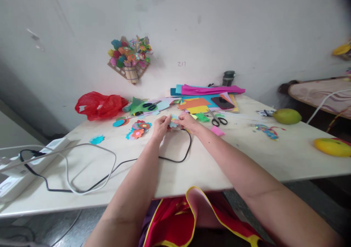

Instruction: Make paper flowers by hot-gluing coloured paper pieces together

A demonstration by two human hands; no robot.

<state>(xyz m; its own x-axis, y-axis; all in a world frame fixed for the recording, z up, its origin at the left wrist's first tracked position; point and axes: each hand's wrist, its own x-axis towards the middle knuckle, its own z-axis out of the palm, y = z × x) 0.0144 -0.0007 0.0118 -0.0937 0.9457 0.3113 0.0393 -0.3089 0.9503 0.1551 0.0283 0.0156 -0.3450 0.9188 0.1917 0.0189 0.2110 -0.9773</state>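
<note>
Both my hands meet above the middle of the white table. My left hand (161, 127) pinches the left side of a light blue paper flower (173, 121) that has a yellow spot at its middle. On the flower's other side, the fingers of my right hand (188, 122) are closed at its edge. Just left of my hands lies a pile of finished-looking paper flowers (138, 129) in orange, blue and purple. To the right of my right hand rest black-handled scissors (218, 120) and a pink paper scrap (217, 130). A black cable (175, 161) loops under my hands.
Coloured sheets (196, 104) and a phone (222, 102) lie at the back. A red plastic bag (98, 106) and a second pair of scissors (151, 105) sit back left. A power strip (33, 166) occupies the left edge; a green mango (287, 116) and a yellow mango (331, 147) stand right.
</note>
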